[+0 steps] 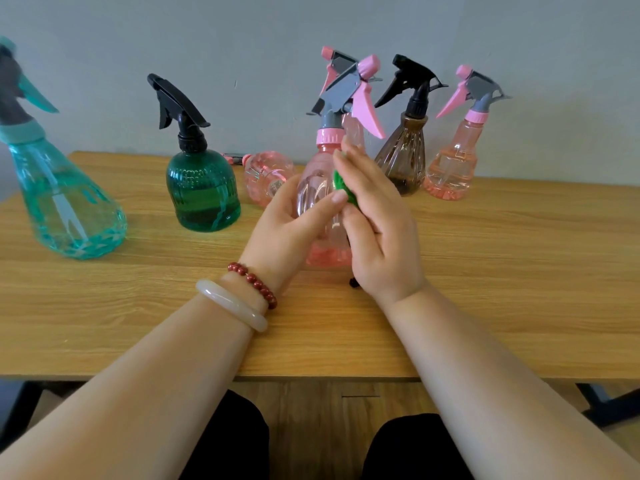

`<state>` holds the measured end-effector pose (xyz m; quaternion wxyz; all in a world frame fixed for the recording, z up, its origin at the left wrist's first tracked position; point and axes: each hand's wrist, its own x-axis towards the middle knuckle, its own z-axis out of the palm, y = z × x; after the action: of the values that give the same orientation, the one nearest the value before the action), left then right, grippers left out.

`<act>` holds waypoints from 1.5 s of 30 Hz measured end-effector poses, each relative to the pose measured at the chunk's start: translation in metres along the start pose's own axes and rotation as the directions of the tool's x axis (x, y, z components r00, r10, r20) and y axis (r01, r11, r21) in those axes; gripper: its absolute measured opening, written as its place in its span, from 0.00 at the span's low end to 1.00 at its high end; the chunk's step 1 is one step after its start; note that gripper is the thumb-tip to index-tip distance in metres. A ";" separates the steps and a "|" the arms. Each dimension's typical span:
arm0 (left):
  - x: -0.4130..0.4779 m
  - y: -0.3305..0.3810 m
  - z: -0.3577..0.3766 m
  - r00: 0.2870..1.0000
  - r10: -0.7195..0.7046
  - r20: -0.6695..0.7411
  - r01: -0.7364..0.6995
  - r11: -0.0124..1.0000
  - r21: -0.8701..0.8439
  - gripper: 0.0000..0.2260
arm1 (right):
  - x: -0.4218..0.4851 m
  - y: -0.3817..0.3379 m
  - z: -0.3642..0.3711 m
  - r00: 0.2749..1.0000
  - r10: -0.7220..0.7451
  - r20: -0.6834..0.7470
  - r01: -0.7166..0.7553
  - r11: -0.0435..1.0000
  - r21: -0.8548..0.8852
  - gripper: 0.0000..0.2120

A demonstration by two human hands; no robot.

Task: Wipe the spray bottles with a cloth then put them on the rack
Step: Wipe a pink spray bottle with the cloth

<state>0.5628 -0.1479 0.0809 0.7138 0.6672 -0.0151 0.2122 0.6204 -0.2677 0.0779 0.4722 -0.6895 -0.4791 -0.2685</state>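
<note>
Head view. The pink spray bottle [322, 202] stands roughly upright at the centre of the wooden table [485, 271]. Its long axis is vertical and its base is at the tabletop. Its grey spray head tilts, with the pink nozzle pointing up and to the right and the pink trigger hanging down to the right. The body is clear pink plastic, ribbed and pear-shaped.

The left hand [287, 230] grips the body from the left, fingers curled round it and thumb lying across the front. The right hand [377, 230] holds a green cloth [343, 188] against the bottle's right side, fingers gently bent over it and thumb tucked beneath.

Standing on the table are:
- a faceted teal bottle [65, 202] at far left
- a ribbed dark green bottle [202, 192]
- a brown fluted bottle [403, 157]
- a slim pink bottle [453, 168] at the right

A further pink bottle [266, 176] lies on its side behind the left hand. A red bead bracelet [254, 284] and a pale bangle [232, 304] sit on the left wrist.
</note>
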 end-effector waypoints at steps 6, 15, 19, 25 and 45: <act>-0.004 0.004 0.004 0.999 -0.041 0.013 0.042 0.999 -0.017 0.22 | 0.002 -0.002 -0.006 0.934 0.354 -0.041 -0.329 0.900 0.286 0.22; -0.002 0.003 -0.001 0.998 -0.045 0.046 0.044 0.998 0.033 0.18 | 0.000 0.004 -0.003 0.991 0.118 -0.060 -0.106 0.980 0.167 0.20; -0.003 0.002 -0.001 0.999 -0.034 0.034 0.034 0.999 0.005 0.24 | 0.000 0.003 -0.003 0.952 0.304 -0.036 -0.285 0.921 0.266 0.21; -0.001 0.002 0.000 1.000 -0.030 -0.002 0.030 1.000 -0.001 0.22 | -0.004 -0.001 -0.004 0.999 0.052 0.009 -0.053 0.995 0.083 0.20; -0.003 0.001 -0.001 0.999 -0.032 0.031 0.033 0.999 -0.035 0.19 | 0.001 0.004 -0.005 0.884 0.466 0.030 -0.443 0.816 0.372 0.21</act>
<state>0.5596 -0.1480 0.0810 0.7285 0.6578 -0.0188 0.1902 0.6245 -0.2716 0.0795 0.6579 -0.6741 -0.3275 -0.0747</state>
